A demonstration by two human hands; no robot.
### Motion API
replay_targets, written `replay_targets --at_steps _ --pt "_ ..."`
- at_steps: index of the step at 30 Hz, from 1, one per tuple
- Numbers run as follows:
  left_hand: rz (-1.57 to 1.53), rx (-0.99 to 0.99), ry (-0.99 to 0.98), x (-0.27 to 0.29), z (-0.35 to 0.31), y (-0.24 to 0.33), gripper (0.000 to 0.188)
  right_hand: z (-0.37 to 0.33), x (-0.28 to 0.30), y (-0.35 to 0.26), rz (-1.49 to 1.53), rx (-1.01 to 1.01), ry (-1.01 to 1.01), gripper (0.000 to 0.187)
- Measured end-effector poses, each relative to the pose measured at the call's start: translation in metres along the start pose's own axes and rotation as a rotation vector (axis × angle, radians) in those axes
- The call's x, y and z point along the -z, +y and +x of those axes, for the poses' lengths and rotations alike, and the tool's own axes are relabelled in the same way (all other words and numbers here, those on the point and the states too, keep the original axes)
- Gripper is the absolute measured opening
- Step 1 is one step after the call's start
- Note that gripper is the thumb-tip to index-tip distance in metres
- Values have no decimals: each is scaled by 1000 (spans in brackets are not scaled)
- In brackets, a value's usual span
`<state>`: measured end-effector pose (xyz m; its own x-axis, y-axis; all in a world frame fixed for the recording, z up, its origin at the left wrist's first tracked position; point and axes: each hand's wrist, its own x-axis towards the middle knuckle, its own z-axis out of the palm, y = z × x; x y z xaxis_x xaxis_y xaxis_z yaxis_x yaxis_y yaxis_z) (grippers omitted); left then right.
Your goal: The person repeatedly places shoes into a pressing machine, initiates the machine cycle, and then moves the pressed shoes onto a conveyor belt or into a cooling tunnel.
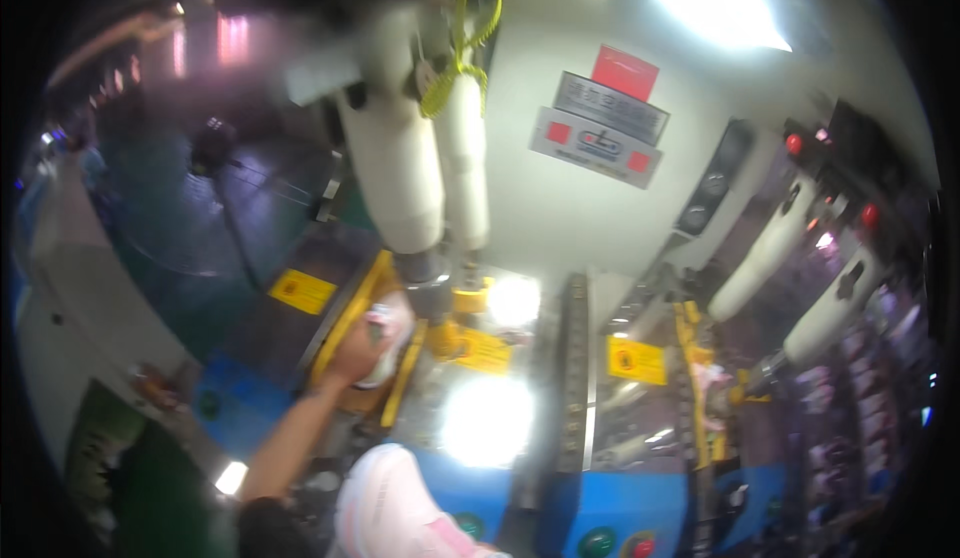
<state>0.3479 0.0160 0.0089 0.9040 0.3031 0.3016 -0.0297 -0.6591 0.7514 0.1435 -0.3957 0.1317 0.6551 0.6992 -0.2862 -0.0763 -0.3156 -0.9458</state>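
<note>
My left hand [358, 354] reaches up from the lower edge into a yellow-edged slot of a machine. Its fingers are closed on a whitish shoe [396, 343] that sits in the slot; blur hides the finger detail. Close to me at the bottom, a pale pink and white sneaker [385, 498] points its toe upward, its rear part cut off by the lower edge. What holds this sneaker cannot be seen. My right hand does not show.
Above the slot hang thick cream machine arms [400, 173] with a yellow-green cord [462, 68]. Blue machine fronts [625, 503] with green and red buttons line the bottom. At right, a second station has slanted cream cylinders [765, 248]. Yellow warning labels [637, 360] mark the covers.
</note>
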Motion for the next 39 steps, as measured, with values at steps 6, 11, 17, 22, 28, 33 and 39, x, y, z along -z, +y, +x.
replay_targets --at_steps 6,11,17,22,28,33,39 --pt "-683 394 -208 36 38 29 41 18 3 20 -72 -231 391 42" --pt "-1205 471 336 121 -108 60 47 104 3 -55 314 -367 189 46" --pt "-1122 525 883 153 -317 62 54 339 59 -61 198 -267 208 57" --pt "-736 780 1138 119 -426 97 51 409 14 -37 -25 63 517 39" --pt "-589 820 1070 87 -437 107 49 416 -13 -27 -527 157 732 42" --pt "-316 620 931 78 -443 109 50 429 6 -40 -548 156 659 57" --pt "-412 337 1012 80 -437 165 50 341 0 -54 -690 381 296 57"
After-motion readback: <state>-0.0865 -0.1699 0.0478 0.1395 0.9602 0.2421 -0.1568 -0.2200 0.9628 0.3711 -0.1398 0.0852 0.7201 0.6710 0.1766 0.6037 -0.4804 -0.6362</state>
